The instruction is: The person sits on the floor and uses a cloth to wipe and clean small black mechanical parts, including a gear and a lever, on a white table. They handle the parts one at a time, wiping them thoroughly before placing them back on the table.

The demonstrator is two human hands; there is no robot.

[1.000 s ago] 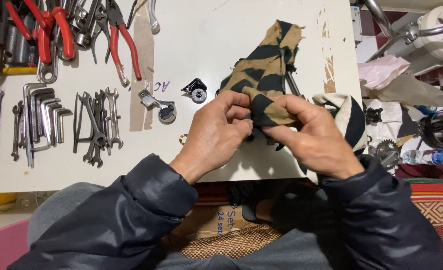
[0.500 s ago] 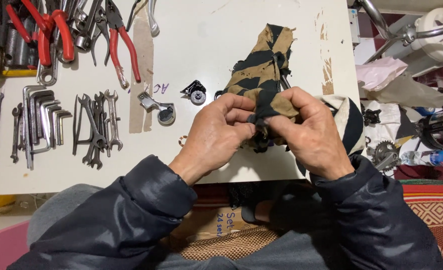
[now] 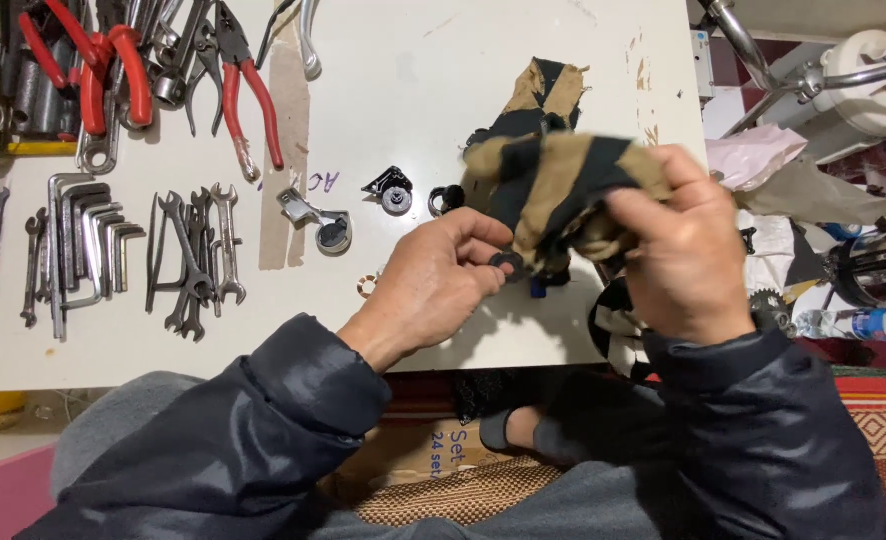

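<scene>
White and scuffed, the flat tabletop fills the upper two thirds of the frame, with dark padded jacket sleeves coming up from the bottom edge. Just right of centre, the left hand pinches a small dark round disc-shaped part between thumb and fingertips, close above the table. Touching that spot from the right, the right hand is closed around a bunched tan-and-black patterned cloth rag, held raised and blurred; the rag's far end trails toward the top of the frame, lying on the table. Just left of the rag, near the centre, lie a small black ring, a small black metal fitting with a round end and a silver metal bracket with a round cap. Further left sit a row of small steel spanners and a set of bent hex keys. At the upper left lie red-handled pliers.
</scene>
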